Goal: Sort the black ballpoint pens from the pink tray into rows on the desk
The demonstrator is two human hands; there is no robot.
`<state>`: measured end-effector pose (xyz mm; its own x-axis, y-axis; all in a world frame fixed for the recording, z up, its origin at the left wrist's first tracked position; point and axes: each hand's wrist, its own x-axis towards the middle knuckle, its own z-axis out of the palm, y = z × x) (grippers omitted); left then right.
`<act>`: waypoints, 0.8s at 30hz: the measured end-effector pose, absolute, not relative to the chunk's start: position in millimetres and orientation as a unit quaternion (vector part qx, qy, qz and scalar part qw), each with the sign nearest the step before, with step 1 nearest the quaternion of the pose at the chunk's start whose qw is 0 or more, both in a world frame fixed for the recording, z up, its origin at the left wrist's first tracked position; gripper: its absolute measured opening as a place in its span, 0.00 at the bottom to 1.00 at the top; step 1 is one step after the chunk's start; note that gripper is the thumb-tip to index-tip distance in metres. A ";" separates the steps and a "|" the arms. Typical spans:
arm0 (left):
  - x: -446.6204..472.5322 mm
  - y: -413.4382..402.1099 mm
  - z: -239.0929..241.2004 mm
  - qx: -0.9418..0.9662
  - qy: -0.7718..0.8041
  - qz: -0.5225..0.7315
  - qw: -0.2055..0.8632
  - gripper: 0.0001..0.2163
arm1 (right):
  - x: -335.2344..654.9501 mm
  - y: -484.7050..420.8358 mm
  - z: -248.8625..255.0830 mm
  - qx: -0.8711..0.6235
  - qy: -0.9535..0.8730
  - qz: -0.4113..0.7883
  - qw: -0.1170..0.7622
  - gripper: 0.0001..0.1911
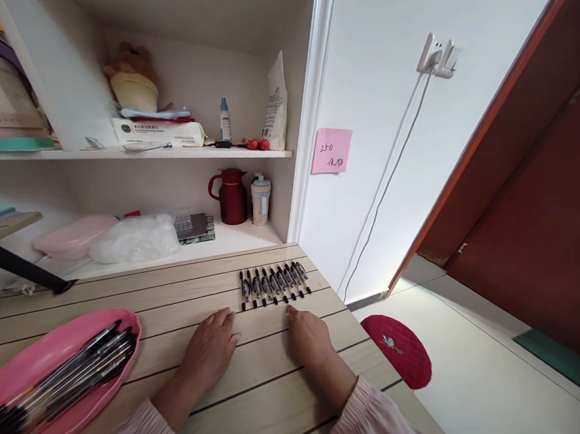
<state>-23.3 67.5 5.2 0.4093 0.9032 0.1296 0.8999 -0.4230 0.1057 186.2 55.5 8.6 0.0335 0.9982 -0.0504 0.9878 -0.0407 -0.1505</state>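
Note:
My left hand point(210, 349) lies flat on the wooden desk point(167, 301), fingers stretched out toward a row of several black pens point(273, 283). My right hand point(309, 339) rests palm down beside it, its fingertips just short of the row's near ends. Neither hand holds anything. The pens lie side by side near the desk's far right corner. At the near left, a pink oval tray point(40, 359) holds several more black pens point(79, 371).
White shelves behind the desk carry a dark red jug point(231, 196), a small bottle point(260, 201), a plastic bag point(134, 237) and a pink box point(72, 236). A pink sticky note point(331, 151) hangs on the wall. A red round stool point(402, 349) stands right of the desk.

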 end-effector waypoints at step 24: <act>-22.2 65.4 9.5 0.846 0.529 0.069 -0.001 0.19 | 190.2 59.2 12.6 -0.729 -0.679 0.073 0.047 0.16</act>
<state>-22.2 65.4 9.5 0.4298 0.8951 0.1184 0.8954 -0.4394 0.0714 190.2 59.2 12.6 0.0664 0.9969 -0.0424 0.9832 -0.0726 -0.1676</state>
